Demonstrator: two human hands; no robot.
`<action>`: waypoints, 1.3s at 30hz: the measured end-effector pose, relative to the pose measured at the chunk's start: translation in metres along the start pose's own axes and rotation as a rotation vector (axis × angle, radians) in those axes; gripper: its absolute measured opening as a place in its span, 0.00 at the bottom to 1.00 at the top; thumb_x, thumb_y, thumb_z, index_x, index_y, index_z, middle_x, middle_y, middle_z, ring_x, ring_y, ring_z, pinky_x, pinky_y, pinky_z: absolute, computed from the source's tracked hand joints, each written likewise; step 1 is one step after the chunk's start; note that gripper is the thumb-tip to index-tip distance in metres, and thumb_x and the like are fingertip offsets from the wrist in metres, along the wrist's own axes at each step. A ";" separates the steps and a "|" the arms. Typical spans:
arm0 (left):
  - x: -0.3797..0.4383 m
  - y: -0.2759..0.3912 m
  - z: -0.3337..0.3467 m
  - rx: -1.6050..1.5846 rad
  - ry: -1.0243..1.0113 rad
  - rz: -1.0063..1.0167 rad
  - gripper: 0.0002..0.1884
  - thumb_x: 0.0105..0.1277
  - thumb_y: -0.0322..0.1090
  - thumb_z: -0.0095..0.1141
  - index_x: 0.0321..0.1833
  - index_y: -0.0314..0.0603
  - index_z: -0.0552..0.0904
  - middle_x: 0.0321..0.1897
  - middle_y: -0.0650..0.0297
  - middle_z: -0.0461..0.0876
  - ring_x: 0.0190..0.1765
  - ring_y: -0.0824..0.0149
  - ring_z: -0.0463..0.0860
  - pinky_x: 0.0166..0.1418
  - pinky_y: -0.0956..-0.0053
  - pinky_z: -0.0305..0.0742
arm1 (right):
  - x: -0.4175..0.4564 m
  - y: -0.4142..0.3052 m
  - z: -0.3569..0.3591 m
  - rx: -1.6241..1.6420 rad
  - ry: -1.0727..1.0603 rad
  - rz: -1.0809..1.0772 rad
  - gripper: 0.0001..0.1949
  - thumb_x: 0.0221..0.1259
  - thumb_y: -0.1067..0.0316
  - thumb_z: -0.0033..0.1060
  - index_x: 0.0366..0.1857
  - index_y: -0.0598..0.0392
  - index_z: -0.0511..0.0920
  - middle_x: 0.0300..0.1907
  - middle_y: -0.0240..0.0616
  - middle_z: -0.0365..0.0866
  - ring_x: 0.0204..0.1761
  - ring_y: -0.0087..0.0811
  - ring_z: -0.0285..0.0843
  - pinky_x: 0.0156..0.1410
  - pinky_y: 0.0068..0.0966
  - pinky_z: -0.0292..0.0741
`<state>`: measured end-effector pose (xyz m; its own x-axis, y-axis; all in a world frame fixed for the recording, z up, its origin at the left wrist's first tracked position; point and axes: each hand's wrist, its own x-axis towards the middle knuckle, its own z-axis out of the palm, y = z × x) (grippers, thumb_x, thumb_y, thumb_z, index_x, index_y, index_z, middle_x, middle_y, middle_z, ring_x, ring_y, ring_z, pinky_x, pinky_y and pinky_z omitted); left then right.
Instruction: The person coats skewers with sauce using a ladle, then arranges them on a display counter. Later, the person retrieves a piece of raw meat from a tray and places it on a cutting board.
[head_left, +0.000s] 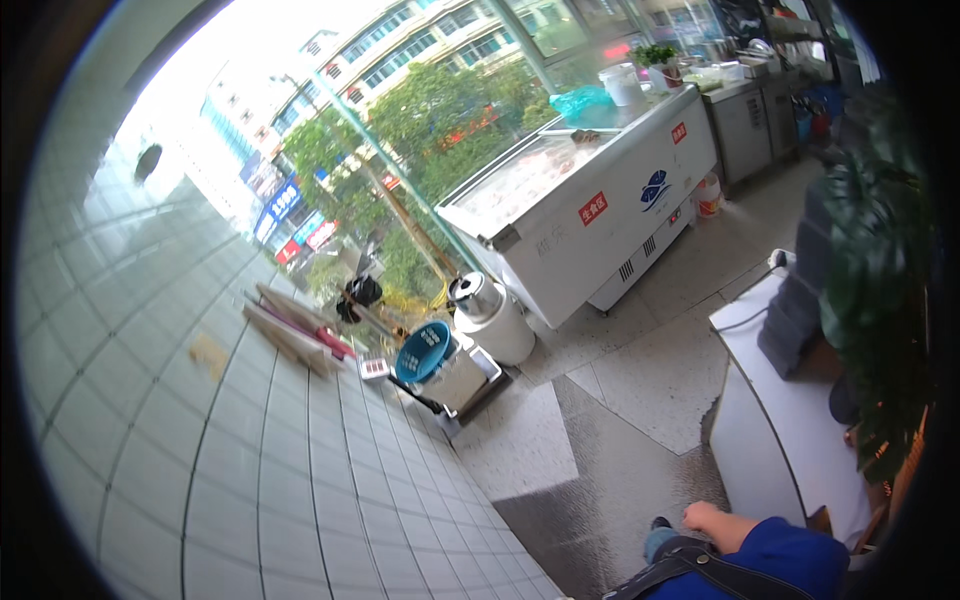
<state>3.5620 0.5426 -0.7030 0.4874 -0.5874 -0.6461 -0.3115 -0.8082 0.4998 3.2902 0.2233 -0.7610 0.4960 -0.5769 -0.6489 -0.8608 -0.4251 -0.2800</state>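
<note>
At the lower right, my right hand (699, 516) hangs beside my body with its fingers curled. Its palm is turned from view, so whether anything is in it cannot be told. The hand is above the wet stone floor (622, 442), apart from the white counter (757, 442) on its right. A blue sleeve (795, 555) and a dark apron (667, 574) show beneath. One shoe (660, 523) shows past the leg. My left hand is out of view. Farther ahead, a white chest freezer (600, 225) holds pale contents under its top.
A tiled wall (285, 465) runs along the left. By the window stand a platform scale (457, 382) with a blue plastic basket (424, 351) and a white drum (502, 330) with a metal vessel (476, 294). Leafy greenery (870, 300) hangs over the counter. Beyond the freezer is a steel-fronted cabinet (739, 139).
</note>
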 end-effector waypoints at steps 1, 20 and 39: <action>0.013 0.013 -0.022 0.025 -0.007 -0.054 0.18 0.71 0.43 0.50 0.46 0.34 0.84 0.34 0.52 0.88 0.37 0.59 0.88 0.42 0.67 0.81 | 0.021 -0.001 -0.029 -0.004 -0.054 -0.026 0.16 0.59 0.56 0.53 0.45 0.47 0.87 0.45 0.44 0.88 0.49 0.39 0.87 0.53 0.39 0.82; 0.416 0.311 -0.346 0.875 -0.184 0.636 0.16 0.69 0.40 0.49 0.43 0.32 0.83 0.36 0.51 0.88 0.39 0.59 0.89 0.42 0.68 0.83 | 0.164 -0.128 -0.633 2.435 0.068 -0.971 0.44 0.69 0.25 0.25 0.71 0.56 0.67 0.71 0.45 0.69 0.74 0.45 0.63 0.77 0.45 0.61; 0.451 1.112 -0.239 -1.084 -1.242 0.354 0.39 0.76 0.60 0.43 0.78 0.35 0.58 0.76 0.48 0.61 0.77 0.53 0.61 0.78 0.56 0.59 | 0.209 0.107 -0.850 2.238 0.644 -0.516 0.29 0.74 0.43 0.44 0.64 0.60 0.72 0.56 0.50 0.80 0.53 0.41 0.81 0.61 0.41 0.76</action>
<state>3.6305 -0.6113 -0.3010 -0.5354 -0.8228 -0.1904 0.6644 -0.5496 0.5065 3.3985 -0.5358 -0.3250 0.2058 -0.9544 -0.2163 0.7465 0.2960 -0.5959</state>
